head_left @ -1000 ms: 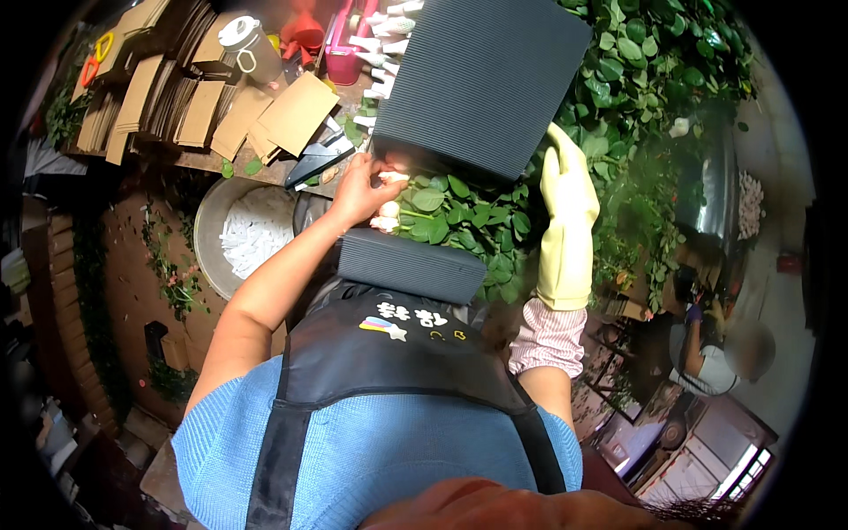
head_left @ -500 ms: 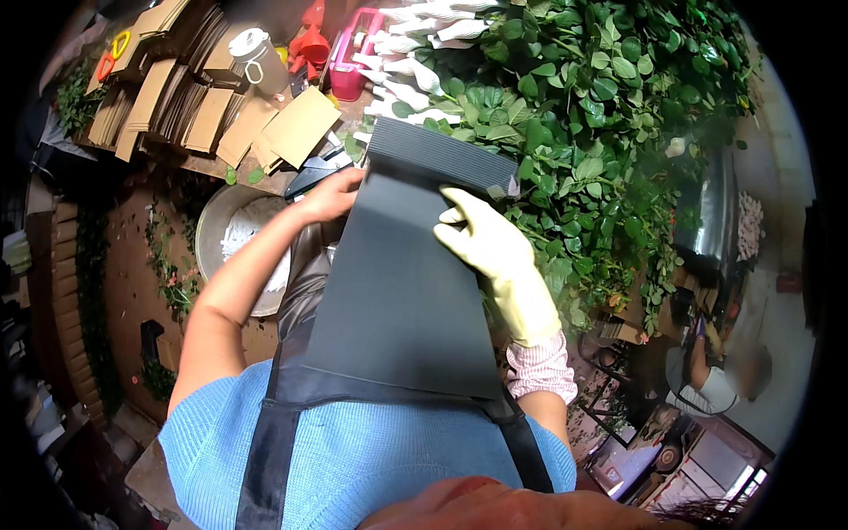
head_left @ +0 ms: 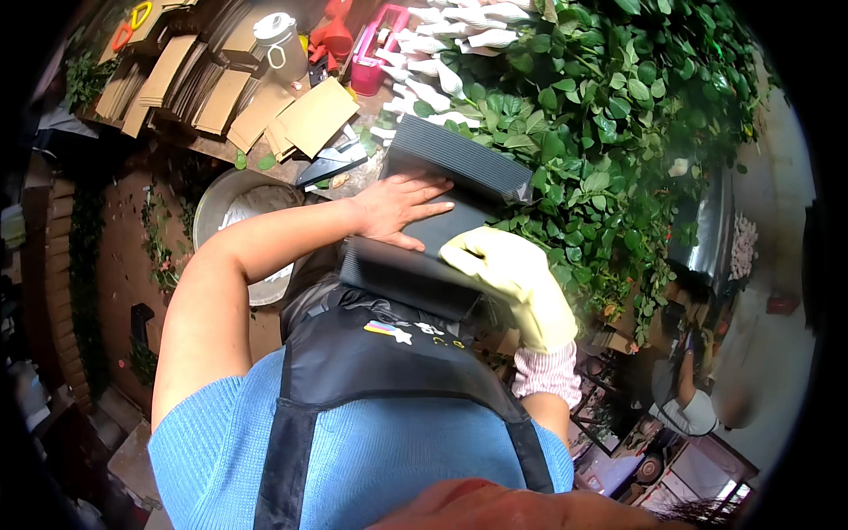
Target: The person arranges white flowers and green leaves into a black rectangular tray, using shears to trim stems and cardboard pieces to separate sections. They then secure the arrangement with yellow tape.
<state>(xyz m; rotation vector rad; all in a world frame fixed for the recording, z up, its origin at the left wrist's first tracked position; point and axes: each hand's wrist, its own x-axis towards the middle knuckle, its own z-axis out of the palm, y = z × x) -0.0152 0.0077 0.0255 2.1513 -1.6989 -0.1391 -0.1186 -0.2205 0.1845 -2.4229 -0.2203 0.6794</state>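
A black board (head_left: 459, 208) with ridged, raised ends lies across in front of me. Its far end rests beside the leaves and its near end is by my apron. My bare left hand (head_left: 397, 210) is pressed flat on the board's left part, fingers spread. Over the right side of its near ridged end, my right hand (head_left: 521, 274) wears a cream rubber glove. The gloved fingers are bent together at that edge; their undersides are hidden.
Cut leafy stems (head_left: 601, 150) are heaped at the right, beside flower heads wrapped in white mesh (head_left: 428, 71). Cardboard pieces (head_left: 318, 117), a lidded jug (head_left: 281, 49), a pink container (head_left: 375, 53) and a stapler (head_left: 331, 163) sit on the bench. A round tub (head_left: 212, 208) stands at the left.
The board's near end has tipped away from my chest, showing its ridged edge and the apron front. My left hand has moved from its left edge onto its face; my gloved hand has come nearer.
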